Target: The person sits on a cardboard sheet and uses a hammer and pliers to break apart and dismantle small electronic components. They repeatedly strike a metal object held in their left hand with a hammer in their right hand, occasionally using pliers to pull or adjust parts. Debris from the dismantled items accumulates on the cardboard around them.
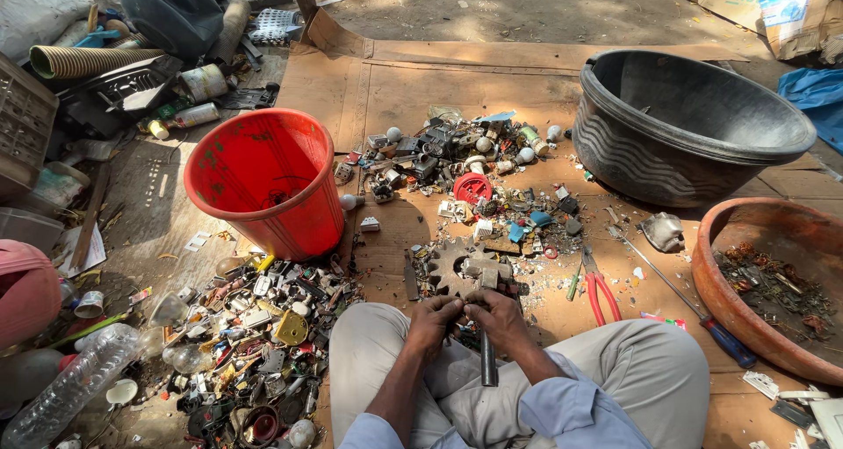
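Both hands, left hand [432,319] and right hand [498,316], meet over the lap with fingers pinched on a small part too hidden to identify, just short of the gear [450,265], with the red bucket [263,181] to the left and pliers [598,293] lying on open cardboard [395,89] to the right.

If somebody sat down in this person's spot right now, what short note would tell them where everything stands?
Left hand and right hand: both closed together on a small part between the fingertips, too small to identify, over the lap.
A dark metal rod stands between the knees just below the hands; whether a hand grips it is unclear.
Just ahead on the brown cardboard mat: a rusty toothed gear wheel, and red-handled pliers to the right.
Sorted so far: wire scraps lie in the terracotta bowl; the red plastic bucket and black tub look nearly empty.
Left: scrap piles ahead and at left.
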